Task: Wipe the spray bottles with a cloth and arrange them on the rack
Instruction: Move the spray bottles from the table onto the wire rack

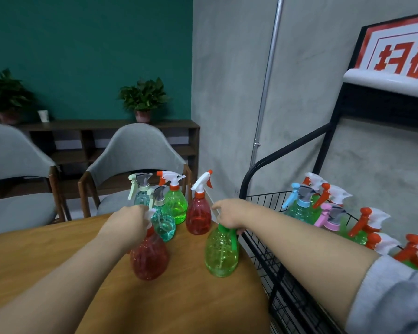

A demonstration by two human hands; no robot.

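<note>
Both hands are reaching out over the table (46,256), each closing on the top of a spray bottle. The left hand (128,225) is curling over the spray head of the near red bottle (149,257), covering it so that I cannot tell exactly how the fingers are lying. The right hand (229,214) is gripping the green trigger head of the near green bottle (221,253), fingers wrapped round the neck.

Both bottles are standing upright on the table, long axis vertical, with the green one sitting close to the table's right edge. Just beyond the hands, four more are waiting in a cluster: a far red bottle (198,218), a far green bottle (176,206) and two teal bottles (163,225).

No cloth is showing anywhere I can see.

To the right, the black wire rack (263,206) is standing just beside the table, its basket already carrying a row of finished bottles (299,208). So the rack is lying to the right of both hands, and the right hand, with its green bottle, is the nearer; a lift and a short sideways carry looks like what that bottle needs.
</note>
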